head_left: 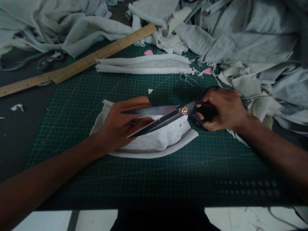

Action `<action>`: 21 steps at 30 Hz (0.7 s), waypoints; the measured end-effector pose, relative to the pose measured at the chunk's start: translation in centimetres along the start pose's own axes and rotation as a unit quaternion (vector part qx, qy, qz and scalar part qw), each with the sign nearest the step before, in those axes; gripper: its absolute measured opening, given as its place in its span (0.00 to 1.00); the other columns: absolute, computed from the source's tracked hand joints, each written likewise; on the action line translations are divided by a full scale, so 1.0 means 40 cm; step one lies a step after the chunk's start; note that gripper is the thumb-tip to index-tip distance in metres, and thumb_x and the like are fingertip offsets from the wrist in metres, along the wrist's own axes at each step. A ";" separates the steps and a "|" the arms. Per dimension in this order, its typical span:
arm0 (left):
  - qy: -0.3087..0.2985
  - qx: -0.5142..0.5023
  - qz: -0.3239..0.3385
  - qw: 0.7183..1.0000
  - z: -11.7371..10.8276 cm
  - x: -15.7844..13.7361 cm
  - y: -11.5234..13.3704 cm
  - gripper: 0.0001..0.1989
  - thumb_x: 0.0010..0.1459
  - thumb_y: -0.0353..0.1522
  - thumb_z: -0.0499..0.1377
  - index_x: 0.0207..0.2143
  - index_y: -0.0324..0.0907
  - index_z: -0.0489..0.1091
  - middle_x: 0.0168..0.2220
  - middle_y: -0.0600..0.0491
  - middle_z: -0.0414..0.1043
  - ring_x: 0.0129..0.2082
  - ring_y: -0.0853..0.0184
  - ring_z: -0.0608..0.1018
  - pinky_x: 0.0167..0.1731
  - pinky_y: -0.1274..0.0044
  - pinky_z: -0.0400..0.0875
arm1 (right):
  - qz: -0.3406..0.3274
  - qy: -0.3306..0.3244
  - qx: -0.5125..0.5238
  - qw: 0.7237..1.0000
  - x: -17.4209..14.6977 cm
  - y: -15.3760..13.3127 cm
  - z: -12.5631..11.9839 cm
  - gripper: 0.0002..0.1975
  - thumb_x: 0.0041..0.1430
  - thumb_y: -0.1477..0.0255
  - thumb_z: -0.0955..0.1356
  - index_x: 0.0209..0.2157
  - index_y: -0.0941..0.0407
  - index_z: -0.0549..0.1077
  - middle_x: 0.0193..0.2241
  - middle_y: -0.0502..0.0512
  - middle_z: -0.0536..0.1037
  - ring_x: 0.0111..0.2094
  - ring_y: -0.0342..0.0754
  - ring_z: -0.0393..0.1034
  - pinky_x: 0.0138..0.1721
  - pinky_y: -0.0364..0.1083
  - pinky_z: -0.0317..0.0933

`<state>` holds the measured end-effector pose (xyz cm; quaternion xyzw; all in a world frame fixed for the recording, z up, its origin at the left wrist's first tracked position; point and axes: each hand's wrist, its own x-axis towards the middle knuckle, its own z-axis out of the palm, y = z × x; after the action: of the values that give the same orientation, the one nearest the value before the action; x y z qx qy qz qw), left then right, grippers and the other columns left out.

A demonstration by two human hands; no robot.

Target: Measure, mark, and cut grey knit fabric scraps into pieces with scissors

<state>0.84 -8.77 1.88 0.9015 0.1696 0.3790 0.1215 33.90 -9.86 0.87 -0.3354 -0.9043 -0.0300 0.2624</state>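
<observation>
A pale grey piece of fabric [154,141] with a curved, folded lower edge lies on the green cutting mat [144,183]. My left hand [122,123] is closed on the fabric's left and upper part, its fingertips partly behind the blades. In my right hand [223,107] are black scissors [184,110] with a brass-coloured pivot, fingers through the handles. The blades are spread apart and point left, across the fabric and my left fingers. Whether any cloth lies between the blades is hard to make out.
Beyond the fabric lies a long folded grey strip [144,65]. A wooden ruler [106,53] crosses the mat's far left corner. Heaps of grey cloth [260,41] cover the back and right. Two pink chalk pieces [207,71] and a small white scrap [150,91] lie nearby.
</observation>
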 end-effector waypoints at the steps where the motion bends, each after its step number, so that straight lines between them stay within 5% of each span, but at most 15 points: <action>1: 0.000 -0.003 0.002 1.000 0.001 0.000 0.000 0.15 0.76 0.34 0.53 0.36 0.36 0.71 0.35 0.50 0.75 0.35 0.72 0.80 0.35 0.80 0.76 | -0.020 0.014 -0.001 1.000 0.002 -0.001 0.001 0.08 0.62 0.65 0.70 0.39 0.50 0.69 0.28 0.49 0.77 0.25 0.47 0.70 0.27 0.49 0.64; 4: -0.003 -0.010 -0.014 1.000 0.004 0.000 0.005 0.14 0.76 0.34 0.53 0.38 0.36 0.70 0.35 0.50 0.75 0.36 0.71 0.80 0.36 0.79 0.76 | -0.040 0.026 -0.007 0.999 0.003 -0.002 0.003 0.07 0.62 0.67 0.70 0.39 0.51 0.68 0.27 0.47 0.76 0.23 0.45 0.68 0.25 0.47 0.61; 11: -0.013 -0.039 -0.052 0.998 0.003 -0.009 0.007 0.10 0.74 0.32 0.56 0.37 0.37 0.71 0.39 0.48 0.79 0.44 0.68 0.83 0.46 0.74 0.81 | 0.038 -0.042 -0.005 0.998 -0.015 0.003 0.001 0.07 0.66 0.61 0.68 0.37 0.50 0.71 0.25 0.49 0.74 0.24 0.48 0.69 0.27 0.50 0.63; 21: -0.036 -0.042 -0.057 0.997 -0.004 -0.008 0.005 0.09 0.73 0.29 0.56 0.36 0.38 0.71 0.39 0.50 0.79 0.45 0.67 0.83 0.45 0.73 0.82 | -0.005 -0.001 -0.027 1.000 -0.008 -0.007 0.002 0.07 0.64 0.64 0.71 0.36 0.50 0.70 0.21 0.46 0.71 0.21 0.46 0.65 0.23 0.48 0.57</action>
<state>0.56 -9.08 1.83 0.8974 0.2001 0.3460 0.1870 33.89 -10.23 0.69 -0.3377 -0.9051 -0.0552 0.2525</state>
